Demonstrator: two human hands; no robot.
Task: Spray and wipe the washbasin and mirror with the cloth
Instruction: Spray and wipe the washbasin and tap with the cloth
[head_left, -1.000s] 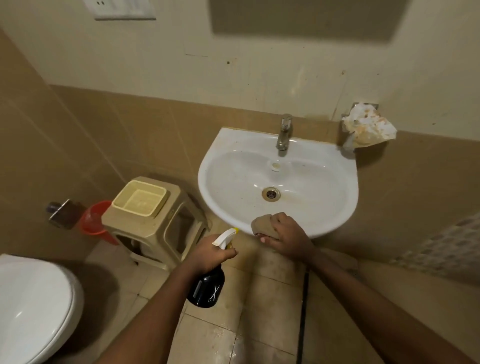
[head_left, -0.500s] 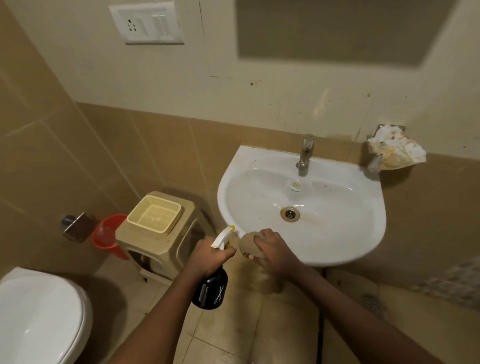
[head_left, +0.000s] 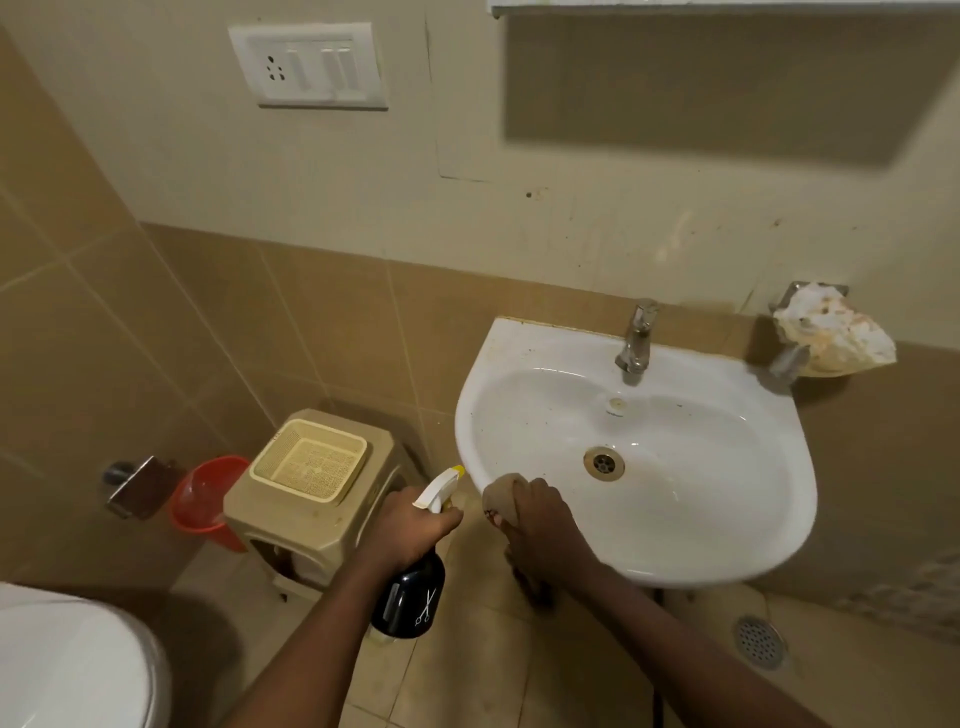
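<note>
Left hand (head_left: 410, 525): clamped on glossy black plastic spray bottle (head_left: 413, 597). Right hand (head_left: 540, 525): bunching soft tan cloth (head_left: 501, 501) against smooth white ceramic washbasin (head_left: 727, 519) rim.

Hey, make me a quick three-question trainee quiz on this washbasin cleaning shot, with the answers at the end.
1. True or false: the left hand holds the spray bottle.
2. Where is the cloth? A) over the tap B) at the washbasin's front rim C) on the stool
3. What sits on the stool?

Key: 1 true; 2 B, bunched in the right hand; 3 a cream basket.
</note>
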